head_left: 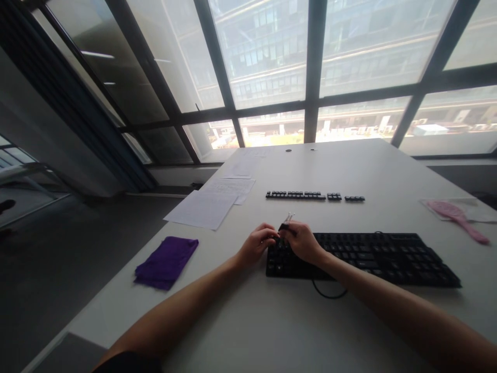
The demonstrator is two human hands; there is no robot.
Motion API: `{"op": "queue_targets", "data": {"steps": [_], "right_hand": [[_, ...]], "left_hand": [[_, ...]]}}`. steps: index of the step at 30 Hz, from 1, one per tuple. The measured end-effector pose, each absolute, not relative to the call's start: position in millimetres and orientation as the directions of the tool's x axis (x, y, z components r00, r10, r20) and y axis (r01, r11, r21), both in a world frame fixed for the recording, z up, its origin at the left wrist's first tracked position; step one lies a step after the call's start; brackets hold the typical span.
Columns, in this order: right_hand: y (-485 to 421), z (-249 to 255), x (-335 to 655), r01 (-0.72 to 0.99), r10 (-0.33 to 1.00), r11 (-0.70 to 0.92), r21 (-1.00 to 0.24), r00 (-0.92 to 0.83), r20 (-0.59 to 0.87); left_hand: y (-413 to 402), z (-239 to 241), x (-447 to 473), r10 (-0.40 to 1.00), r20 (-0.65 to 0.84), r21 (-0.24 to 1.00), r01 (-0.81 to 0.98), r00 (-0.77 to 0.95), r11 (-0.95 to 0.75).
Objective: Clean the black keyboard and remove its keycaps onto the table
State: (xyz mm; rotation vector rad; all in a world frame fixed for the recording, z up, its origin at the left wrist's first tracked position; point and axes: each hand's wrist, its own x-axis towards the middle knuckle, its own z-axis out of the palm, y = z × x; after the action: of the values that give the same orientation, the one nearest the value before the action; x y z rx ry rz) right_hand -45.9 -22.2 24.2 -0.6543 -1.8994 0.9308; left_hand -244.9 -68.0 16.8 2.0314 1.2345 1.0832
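A black keyboard (365, 256) lies across the table in front of me, its top-left corner under my hands. My right hand (302, 242) is closed over the upper left keys, pinching a small tool (288, 219) with a dark part and two thin pale prongs pointing up; its exact kind is unclear. My left hand (257, 243) rests at the keyboard's left edge, fingers bent and drawn together, the tips close to those of the right hand. Whatever lies between the left fingertips is hidden. Behind the keyboard, removed black keycaps (295, 195) stand in rows.
A folded purple cloth (166, 262) lies at the left table edge, with sheets of paper (202, 209) beyond it. At the right, a pink hairbrush (452, 213) lies partly on a clear bag (479, 210). A cable (330, 297) loops out at the keyboard's front. Windows rise behind the table.
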Motion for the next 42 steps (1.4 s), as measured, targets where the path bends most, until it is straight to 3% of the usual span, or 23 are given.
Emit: {"op": "queue_targets", "data": {"steps": [7,12,18,22,33,42], "right_hand": [[-18.3,21.5,-45.9,0.088,0.784,0.555,-0.827,-0.386,0.486],[-15.5,20.7,-47.4,0.126,0.865,0.459,-0.880,-0.290,0.410],[-10.5,17.7,-50.4,0.123,0.889,0.402,-0.908,-0.289,0.354],[-9.5,14.3,-51.2,0.123,0.888,0.393,-0.911,-0.307,0.342],[-14.8,14.5,-52.7,0.103,0.878,0.388,-0.916,-0.343,0.333],[-19.2,20.7,-52.8,0.075,0.867,0.399,-0.914,-0.355,0.350]], "left_hand": [[-68.0,14.6,-240.2,0.961,0.276,0.890,0.369,0.031,-0.268],[-65.0,19.7,-249.6,0.913,0.408,0.740,0.579,0.020,-0.344],[-14.4,17.8,-280.8,0.937,0.348,0.660,0.718,-0.032,-0.221],[38.2,9.0,-289.7,0.918,0.396,0.555,0.793,0.012,-0.250],[73.6,-5.7,-295.5,0.836,0.549,0.456,0.831,0.021,-0.320],[82.5,-1.9,-293.7,0.817,0.557,0.394,0.819,0.149,-0.418]]}}
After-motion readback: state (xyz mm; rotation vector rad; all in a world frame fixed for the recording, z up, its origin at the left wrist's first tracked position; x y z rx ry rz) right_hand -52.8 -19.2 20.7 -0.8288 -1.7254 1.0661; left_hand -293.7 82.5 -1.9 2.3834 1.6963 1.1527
